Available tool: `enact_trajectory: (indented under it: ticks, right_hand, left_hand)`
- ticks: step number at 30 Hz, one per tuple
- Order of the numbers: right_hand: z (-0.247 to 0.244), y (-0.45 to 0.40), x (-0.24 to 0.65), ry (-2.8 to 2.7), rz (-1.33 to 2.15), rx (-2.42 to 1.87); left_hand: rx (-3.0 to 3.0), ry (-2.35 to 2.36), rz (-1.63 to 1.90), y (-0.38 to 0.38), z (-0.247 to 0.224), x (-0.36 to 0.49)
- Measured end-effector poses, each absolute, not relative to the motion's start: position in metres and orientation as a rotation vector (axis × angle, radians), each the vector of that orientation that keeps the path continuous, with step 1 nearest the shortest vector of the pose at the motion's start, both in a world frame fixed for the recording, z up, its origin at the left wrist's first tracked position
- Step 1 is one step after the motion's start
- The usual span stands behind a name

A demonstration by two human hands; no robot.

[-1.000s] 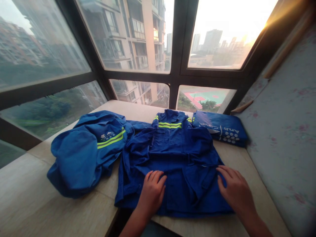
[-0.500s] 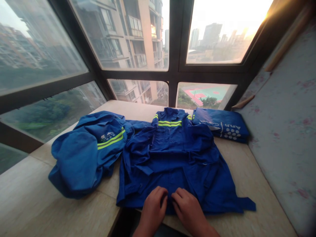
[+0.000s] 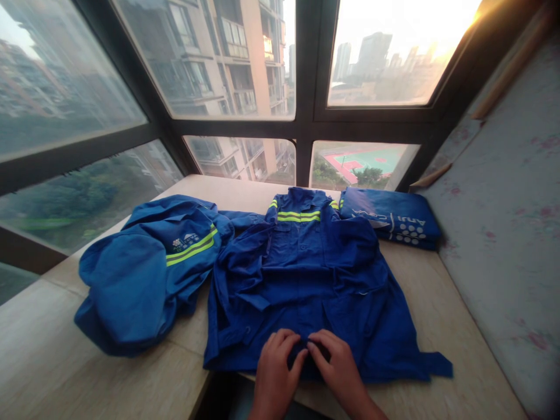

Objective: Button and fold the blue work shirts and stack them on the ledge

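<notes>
A dark blue work jacket (image 3: 301, 286) with yellow-green reflective stripes lies spread on the sill, collar toward the window and hem toward me. At the middle of its lower front, my left hand (image 3: 280, 361) pinches the cloth between thumb and fingers. Close beside it, my right hand (image 3: 335, 361) pinches the same front, the fingertips of both almost meeting. What exactly sits between the fingertips is too small to make out. The jacket's sleeves lie bunched over its body on either side.
Left of the jacket lies a crumpled lighter blue garment (image 3: 131, 286) with a striped band and logo. A folded blue bundle with white lettering (image 3: 406, 210) sits at the back right. The pale stone sill (image 3: 39, 356) ends near me; windows and a papered wall (image 3: 516, 233) border it.
My hands have come closer together, and their fingertips now pinch the jacket's front edge. The view has shifted slightly; the garments stay in place.
</notes>
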State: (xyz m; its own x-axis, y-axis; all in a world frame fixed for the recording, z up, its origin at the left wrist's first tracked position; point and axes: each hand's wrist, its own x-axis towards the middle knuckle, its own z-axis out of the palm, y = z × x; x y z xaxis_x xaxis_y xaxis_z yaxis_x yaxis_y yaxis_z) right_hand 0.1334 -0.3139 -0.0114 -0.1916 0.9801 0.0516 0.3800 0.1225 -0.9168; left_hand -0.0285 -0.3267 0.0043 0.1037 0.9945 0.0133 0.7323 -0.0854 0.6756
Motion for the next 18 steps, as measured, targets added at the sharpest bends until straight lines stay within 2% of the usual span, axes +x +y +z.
enact_trajectory:
  ticks: [7, 18]
  right_hand:
    - [-0.015, -0.318, 0.132, -1.726, 0.971, -1.275]
    - [-0.026, -0.32, 0.123, -1.954, 0.559, -1.346]
  left_hand:
    - [1.91, 1.697, 0.725, -0.326, -0.009, -0.027]
    - [1.943, 1.703, 0.809, -0.328, -0.012, -0.022]
